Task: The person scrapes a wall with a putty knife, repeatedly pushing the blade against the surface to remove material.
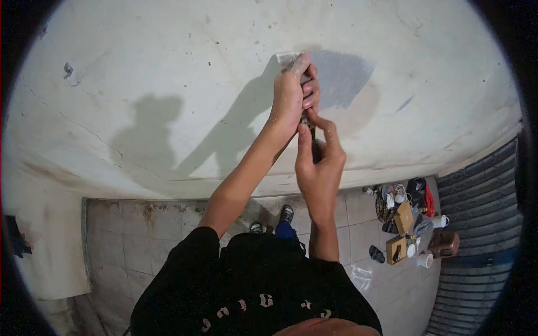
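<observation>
My left hand (pixel 291 92) is raised to the pale wall, its fingers closed around a putty knife. The wide metal blade of the putty knife (pixel 287 58) shows above the knuckles, at the left edge of a grey patch of filler (pixel 343 77) on the wall. Just below, my right hand (pixel 320 162) has its thumb and forefinger pinched on the dark lower end of the tool. Part of the handle is hidden by the fingers. Both hands have pale specks on them.
A crack (pixel 84 127) runs across the wall at left. On the tiled floor at right lie an open cardboard box (pixel 396 250), white tubs (pixel 425 260), a slipper (pixel 376 254), a brown container (pixel 444 245) and piled cloths, beside a ribbed metal shutter (pixel 476 196).
</observation>
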Tool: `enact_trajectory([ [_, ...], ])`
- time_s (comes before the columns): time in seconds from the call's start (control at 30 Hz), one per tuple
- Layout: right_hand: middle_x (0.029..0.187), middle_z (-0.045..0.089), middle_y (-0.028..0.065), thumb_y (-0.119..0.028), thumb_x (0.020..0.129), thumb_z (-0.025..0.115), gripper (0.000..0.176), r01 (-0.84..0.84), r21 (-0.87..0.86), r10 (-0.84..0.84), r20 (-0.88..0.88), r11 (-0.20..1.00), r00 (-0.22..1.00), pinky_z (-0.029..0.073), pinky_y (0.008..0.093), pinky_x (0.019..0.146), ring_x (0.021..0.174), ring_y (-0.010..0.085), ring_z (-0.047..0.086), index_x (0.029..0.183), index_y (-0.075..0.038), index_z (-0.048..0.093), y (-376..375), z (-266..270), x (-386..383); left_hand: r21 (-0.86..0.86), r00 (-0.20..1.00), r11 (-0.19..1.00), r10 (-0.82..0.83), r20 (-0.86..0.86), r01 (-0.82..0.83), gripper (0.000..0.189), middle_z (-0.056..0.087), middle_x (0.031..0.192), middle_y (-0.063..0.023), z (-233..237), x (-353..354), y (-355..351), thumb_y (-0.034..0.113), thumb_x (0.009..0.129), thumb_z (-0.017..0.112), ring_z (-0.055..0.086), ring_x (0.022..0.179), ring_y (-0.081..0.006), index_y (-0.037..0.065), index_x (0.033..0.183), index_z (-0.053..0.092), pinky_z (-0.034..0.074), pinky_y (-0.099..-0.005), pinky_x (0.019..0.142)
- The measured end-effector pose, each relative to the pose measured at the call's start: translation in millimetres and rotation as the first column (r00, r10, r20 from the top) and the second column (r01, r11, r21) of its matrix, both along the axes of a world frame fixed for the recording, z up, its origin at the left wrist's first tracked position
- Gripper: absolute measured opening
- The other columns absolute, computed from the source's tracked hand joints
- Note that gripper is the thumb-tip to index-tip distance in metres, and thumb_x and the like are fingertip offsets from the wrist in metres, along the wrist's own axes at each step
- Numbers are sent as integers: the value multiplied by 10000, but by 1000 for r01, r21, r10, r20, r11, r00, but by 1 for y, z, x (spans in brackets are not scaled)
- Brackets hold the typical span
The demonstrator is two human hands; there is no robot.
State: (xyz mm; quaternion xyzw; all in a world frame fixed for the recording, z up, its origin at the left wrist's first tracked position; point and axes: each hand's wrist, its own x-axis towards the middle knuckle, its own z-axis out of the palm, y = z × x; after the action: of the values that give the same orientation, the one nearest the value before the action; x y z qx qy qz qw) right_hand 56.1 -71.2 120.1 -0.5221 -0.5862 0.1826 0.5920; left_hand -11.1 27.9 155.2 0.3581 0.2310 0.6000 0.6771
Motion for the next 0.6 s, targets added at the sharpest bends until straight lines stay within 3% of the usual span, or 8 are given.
enact_trajectory([
  [0.03, 890, 679, 250, -78, 906, 604, 230, 4, -7, -4, -2, 1000, 1000, 514, 349, 625, 809, 314, 712, 1122, 2, 604, -1, 1, 1, -73, 999, 997, -41, 2, 41, 352, 332, 542, 45, -9, 0, 1, 412, 941, 523, 312, 400, -82, 111, 768, 463, 269, -255, 400],
  [0.13, 883, 679, 248, -82, 908, 605, 219, 3, -95, -3, -4, 995, 1000, 506, 344, 600, 766, 302, 713, 1110, 2, 605, -1, 4, 0, -15, 999, 999, -29, -23, 29, 350, 331, 542, 45, 0, -1, 3, 405, 939, 526, 309, 400, -82, 110, 764, 458, 255, -252, 399],
  [0.27, 832, 679, 219, -90, 909, 607, 222, 9, 11, -9, -15, 1000, 1000, 489, 330, 566, 688, 273, 700, 1114, -5, 602, 0, -3, 1, -28, 998, 998, -46, 34, 47, 361, 329, 542, 41, -4, 1, 4, 407, 943, 522, 311, 405, -83, 105, 759, 448, 253, -257, 395],
  [0.3, 840, 681, 221, -88, 908, 607, 227, 8, -101, -6, 24, 995, 1000, 497, 339, 572, 698, 304, 700, 1116, 0, 596, -7, 0, 1, -71, 999, 997, -35, -2, 34, 362, 330, 543, 43, -5, 0, 0, 409, 945, 518, 316, 409, -84, 104, 762, 449, 257, -259, 395],
  [0.4, 839, 681, 219, -93, 910, 604, 225, 4, 139, -8, 24, 990, 1000, 502, 345, 574, 702, 326, 699, 1118, -8, 600, 9, -4, -2, -31, 1000, 999, -16, -10, 15, 361, 330, 543, 43, 6, -3, 1, 407, 946, 517, 314, 410, -78, 104, 762, 444, 256, -254, 390],
  [0.43, 844, 682, 218, -96, 909, 604, 222, 3, 6, -3, 17, 1000, 1000, 502, 348, 569, 696, 327, 698, 1114, -11, 606, -2, 12, 0, -3, 999, 1000, -12, 45, 12, 346, 320, 554, 57, 6, 1, 2, 433, 949, 535, 268, 391, -65, 136, 791, 456, 214, -245, 383],
  [0.53, 856, 683, 221, -90, 905, 610, 227, -10, 57, 9, 22, 998, 1000, 506, 343, 576, 716, 324, 704, 1117, -9, 605, 1, -7, 4, -97, 1000, 995, 0, 29, 3, 338, 322, 552, 56, -7, 2, -1, 423, 950, 536, 268, 391, -66, 130, 796, 465, 211, -244, 385],
  [0.6, 851, 684, 215, -90, 903, 614, 229, -12, 0, 12, 37, 1000, 999, 496, 339, 557, 645, 314, 689, 1119, -15, 608, 0, -4, 4, -65, 1000, 998, 13, 18, -12, 344, 324, 548, 51, -8, 1, 3, 418, 949, 534, 280, 396, -70, 123, 786, 462, 228, -251, 382],
])
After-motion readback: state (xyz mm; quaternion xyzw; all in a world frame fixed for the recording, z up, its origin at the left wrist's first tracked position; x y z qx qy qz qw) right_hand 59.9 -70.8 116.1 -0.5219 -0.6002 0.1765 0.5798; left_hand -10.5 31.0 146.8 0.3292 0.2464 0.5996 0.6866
